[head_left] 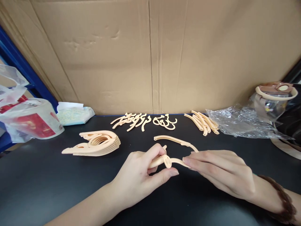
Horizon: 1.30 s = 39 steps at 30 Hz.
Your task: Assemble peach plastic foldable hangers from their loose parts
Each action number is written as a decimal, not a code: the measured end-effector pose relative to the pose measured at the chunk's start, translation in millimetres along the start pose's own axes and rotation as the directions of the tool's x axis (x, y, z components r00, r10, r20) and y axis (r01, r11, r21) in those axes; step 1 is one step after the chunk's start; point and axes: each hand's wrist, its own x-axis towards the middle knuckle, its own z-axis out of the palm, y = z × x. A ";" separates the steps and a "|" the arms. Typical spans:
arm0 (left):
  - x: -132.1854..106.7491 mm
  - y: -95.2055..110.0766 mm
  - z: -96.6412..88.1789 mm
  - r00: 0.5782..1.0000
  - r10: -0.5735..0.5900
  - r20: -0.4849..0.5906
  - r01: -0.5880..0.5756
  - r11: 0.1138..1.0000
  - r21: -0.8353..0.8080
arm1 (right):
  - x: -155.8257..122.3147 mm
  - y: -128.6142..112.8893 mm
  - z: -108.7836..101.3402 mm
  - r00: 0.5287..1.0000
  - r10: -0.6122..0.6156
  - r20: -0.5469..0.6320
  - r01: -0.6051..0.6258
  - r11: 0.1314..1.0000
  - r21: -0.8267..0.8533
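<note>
My left hand (pixel 141 171) is closed around a cream plastic hanger piece (pixel 157 162), with its oval ring end facing me and its thumb stretched out below. From that ring a slim curved hanger arm (pixel 178 161) runs right into the fingertips of my right hand (pixel 221 172), which pinch its far end. Whether the two parts are joined is unclear. Just behind, a longer jointed hanger arm (pixel 170 138) lies on the black table (pixel 98 179), its right end reaching my right fingers. My fingers partly hide the held parts.
Folded cream hangers (pixel 103 147) are stacked at left. Along the back lie small curved parts (pixel 134 121), hooks (pixel 164 121) and straight arms (pixel 202 122). Crinkled clear plastic (pixel 235 122) and a lidded bottle (pixel 270 100) are right; a tape roll (pixel 44 119) and tissue pack (pixel 75 114) left. Cardboard (pixel 105 56) stands behind.
</note>
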 end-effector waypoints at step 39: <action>-11.2 -6.9 9.0 0.988 0.120 -0.099 -0.095 0.969 0.228 | 4.1 -4.1 5.4 0.987 -0.060 0.146 0.041 0.990 0.135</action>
